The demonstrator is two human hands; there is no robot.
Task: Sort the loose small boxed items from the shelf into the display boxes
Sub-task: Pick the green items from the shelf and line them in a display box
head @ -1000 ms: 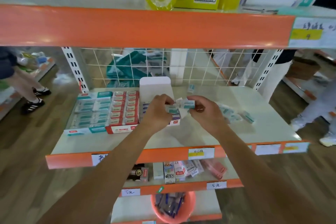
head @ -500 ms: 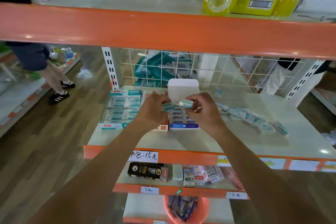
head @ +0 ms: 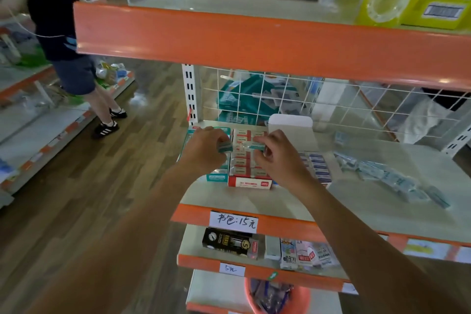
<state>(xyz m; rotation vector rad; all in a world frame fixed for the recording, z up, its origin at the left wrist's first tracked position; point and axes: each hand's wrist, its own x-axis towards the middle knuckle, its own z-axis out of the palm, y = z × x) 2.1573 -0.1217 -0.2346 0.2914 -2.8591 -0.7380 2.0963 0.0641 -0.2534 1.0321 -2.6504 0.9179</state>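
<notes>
Head view, left hand (head: 204,151): fingers curled, pinching a small teal box (head: 224,146) over the seam between the teal display box (head: 216,177) and the red display box (head: 248,182).
Head view, right hand (head: 277,158): fingers pinching a second small box (head: 255,146) above the red display box.
Loose pile (head: 387,177): lies on the shelf (head: 254,199), well right of the hands.
Step in hand: probably placing; both items carried, neither seated.
Next move: match colour to the box, lower each flat into a free row slot, release.
</notes>
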